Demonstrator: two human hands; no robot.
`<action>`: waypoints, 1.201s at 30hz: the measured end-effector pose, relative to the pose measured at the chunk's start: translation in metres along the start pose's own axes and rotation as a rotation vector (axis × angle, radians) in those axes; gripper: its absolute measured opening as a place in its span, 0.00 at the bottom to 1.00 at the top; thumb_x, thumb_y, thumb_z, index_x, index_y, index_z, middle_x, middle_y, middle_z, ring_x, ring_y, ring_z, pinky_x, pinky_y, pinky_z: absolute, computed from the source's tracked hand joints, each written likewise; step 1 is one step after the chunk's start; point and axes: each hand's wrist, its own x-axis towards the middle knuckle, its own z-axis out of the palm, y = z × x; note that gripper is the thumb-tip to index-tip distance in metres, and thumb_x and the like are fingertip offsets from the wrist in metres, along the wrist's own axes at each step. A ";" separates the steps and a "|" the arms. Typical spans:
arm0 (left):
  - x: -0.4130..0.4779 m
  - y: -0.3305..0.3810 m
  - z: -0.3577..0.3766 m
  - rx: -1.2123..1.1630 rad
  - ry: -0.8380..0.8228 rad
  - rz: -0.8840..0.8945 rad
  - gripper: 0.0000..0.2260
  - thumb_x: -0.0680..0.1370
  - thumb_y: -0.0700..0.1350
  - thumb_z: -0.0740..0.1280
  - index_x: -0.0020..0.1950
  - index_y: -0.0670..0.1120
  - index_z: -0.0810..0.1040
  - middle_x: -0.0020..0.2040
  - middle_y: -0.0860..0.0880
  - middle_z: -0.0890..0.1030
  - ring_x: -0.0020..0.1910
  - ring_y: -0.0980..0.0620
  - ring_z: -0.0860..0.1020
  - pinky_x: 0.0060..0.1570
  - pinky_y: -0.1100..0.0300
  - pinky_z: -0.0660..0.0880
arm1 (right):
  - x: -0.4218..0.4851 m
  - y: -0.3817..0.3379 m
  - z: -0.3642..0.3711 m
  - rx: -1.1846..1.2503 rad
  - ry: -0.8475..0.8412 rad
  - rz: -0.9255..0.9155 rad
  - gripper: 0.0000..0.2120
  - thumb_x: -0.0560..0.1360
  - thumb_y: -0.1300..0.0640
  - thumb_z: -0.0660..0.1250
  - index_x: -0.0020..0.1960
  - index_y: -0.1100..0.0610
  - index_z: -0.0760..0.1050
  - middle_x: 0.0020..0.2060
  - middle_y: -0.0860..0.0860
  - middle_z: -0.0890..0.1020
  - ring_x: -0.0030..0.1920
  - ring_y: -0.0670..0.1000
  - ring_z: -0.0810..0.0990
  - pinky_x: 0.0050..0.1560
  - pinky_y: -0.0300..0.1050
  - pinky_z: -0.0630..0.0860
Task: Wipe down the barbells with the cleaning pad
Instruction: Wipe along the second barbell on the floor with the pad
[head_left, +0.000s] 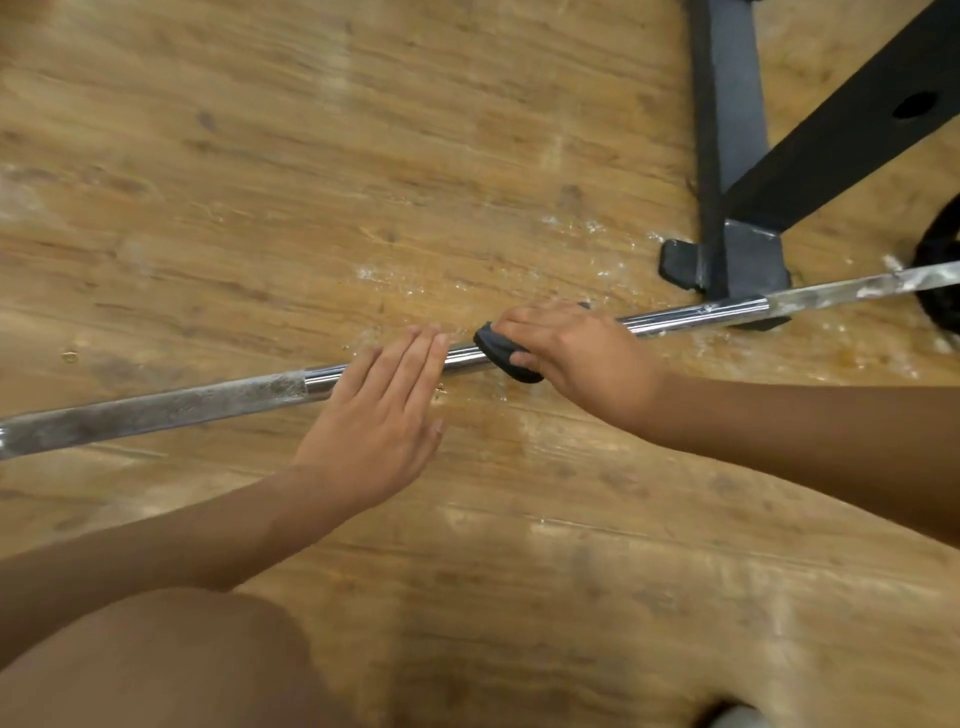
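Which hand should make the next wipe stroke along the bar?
Right. The right hand grips the cleaning pad curled around the barbell; the left hand lies flat on the bar, fingers straight, probably just steadying it.

Wood-grain floor (260, 156) beneath a black steel frame (727, 130).

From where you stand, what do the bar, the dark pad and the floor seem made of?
The bar looks like chromed steel: mirror-bright in the middle, dull grey with white smears toward the ends. The pad, gripped by the right hand, seems soft dark cloth or foam: it bends round the bar. The floor shows wood grain; real wood or print, I cannot tell.
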 end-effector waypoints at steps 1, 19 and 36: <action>-0.002 -0.002 -0.001 -0.007 -0.010 0.012 0.34 0.83 0.55 0.55 0.82 0.35 0.54 0.80 0.37 0.61 0.79 0.39 0.63 0.75 0.43 0.59 | -0.001 -0.004 0.005 -0.004 0.068 0.001 0.14 0.79 0.58 0.69 0.64 0.59 0.79 0.58 0.52 0.83 0.57 0.58 0.80 0.60 0.46 0.69; 0.034 0.031 -0.024 -0.209 -0.156 -0.461 0.32 0.86 0.59 0.43 0.83 0.38 0.50 0.84 0.42 0.48 0.83 0.45 0.46 0.77 0.37 0.39 | -0.014 -0.010 0.039 0.079 0.409 0.139 0.14 0.78 0.60 0.67 0.63 0.61 0.81 0.61 0.54 0.83 0.65 0.61 0.78 0.72 0.60 0.64; 0.044 0.032 -0.042 -0.135 -0.541 -0.496 0.30 0.85 0.58 0.39 0.84 0.45 0.41 0.84 0.46 0.40 0.83 0.46 0.41 0.78 0.38 0.40 | -0.010 -0.019 0.033 0.069 0.261 0.280 0.17 0.80 0.54 0.61 0.65 0.57 0.79 0.60 0.50 0.82 0.64 0.55 0.77 0.74 0.53 0.62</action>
